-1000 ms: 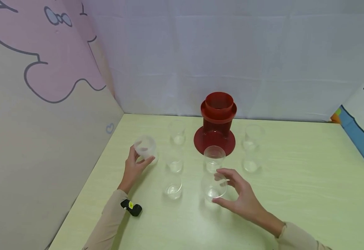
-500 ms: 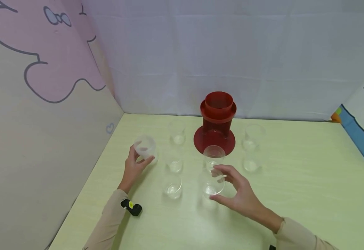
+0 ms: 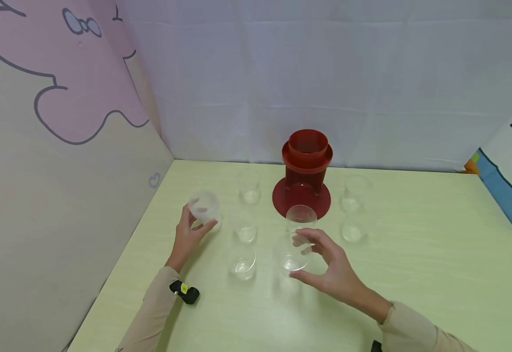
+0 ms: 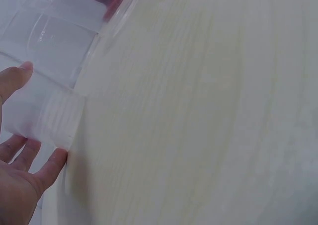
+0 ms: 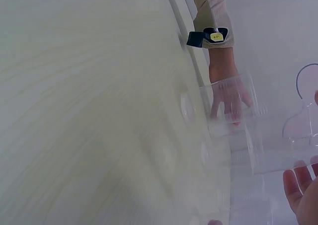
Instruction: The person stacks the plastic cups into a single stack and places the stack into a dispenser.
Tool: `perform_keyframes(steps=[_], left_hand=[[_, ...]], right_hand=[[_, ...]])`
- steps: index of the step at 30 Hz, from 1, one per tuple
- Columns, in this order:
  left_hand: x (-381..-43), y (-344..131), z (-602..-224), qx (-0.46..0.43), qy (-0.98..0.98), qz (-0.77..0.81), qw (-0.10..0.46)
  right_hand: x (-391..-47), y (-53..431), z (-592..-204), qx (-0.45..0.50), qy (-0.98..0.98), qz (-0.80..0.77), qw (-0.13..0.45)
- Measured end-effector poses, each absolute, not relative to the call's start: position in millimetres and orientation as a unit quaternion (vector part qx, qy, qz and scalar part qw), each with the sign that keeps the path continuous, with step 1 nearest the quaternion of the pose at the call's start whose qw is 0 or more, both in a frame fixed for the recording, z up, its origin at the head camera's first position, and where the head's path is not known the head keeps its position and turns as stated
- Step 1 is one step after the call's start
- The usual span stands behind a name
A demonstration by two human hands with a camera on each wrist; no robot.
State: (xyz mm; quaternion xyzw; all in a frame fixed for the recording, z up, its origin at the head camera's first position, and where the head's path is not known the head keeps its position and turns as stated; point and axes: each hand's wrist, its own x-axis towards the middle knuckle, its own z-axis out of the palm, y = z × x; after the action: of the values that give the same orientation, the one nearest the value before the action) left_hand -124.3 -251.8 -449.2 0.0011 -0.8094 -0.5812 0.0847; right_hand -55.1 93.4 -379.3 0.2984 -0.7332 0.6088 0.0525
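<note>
My left hand (image 3: 188, 240) grips a whitish stack of nested plastic cups (image 3: 208, 210), which stands on the table's left side; the layered rings of the stack (image 4: 59, 115) show in the left wrist view. In my right hand (image 3: 334, 275) is a single clear plastic cup (image 3: 287, 255), held from the right between thumb and fingers. The right wrist view shows this cup (image 5: 278, 145) raised off the tabletop, upright. A column of clear cups, with its near cup (image 3: 243, 268), stands between my hands. Another clear cup (image 3: 300, 215) stands just beyond the held one.
Red stacked cups (image 3: 306, 164) stand at the back with a red round base (image 3: 279, 199) under them. Two clear cups stand right of it, the nearer cup (image 3: 353, 231) in front of the farther cup (image 3: 357, 193). A curtain (image 3: 370, 83) closes the table's far edge.
My right hand has carried the clear cup a little to the left and away from me. My left hand and the stack have stayed in place.
</note>
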Motion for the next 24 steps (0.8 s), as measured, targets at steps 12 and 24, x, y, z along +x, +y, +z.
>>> perform_keyframes(steps=[12, 24], left_hand=[[-124.3, -251.9, -448.9, 0.001, -0.809, -0.582, 0.085], [-124.0, -252.1, -448.9, 0.0, -0.811, -0.58, 0.084]], right_hand=[[-61.3, 86.3, -375.6, 0.292, -0.729, 0.617, 0.052], [-64.0, 78.9, -373.8, 0.281, -0.735, 0.617, 0.038]])
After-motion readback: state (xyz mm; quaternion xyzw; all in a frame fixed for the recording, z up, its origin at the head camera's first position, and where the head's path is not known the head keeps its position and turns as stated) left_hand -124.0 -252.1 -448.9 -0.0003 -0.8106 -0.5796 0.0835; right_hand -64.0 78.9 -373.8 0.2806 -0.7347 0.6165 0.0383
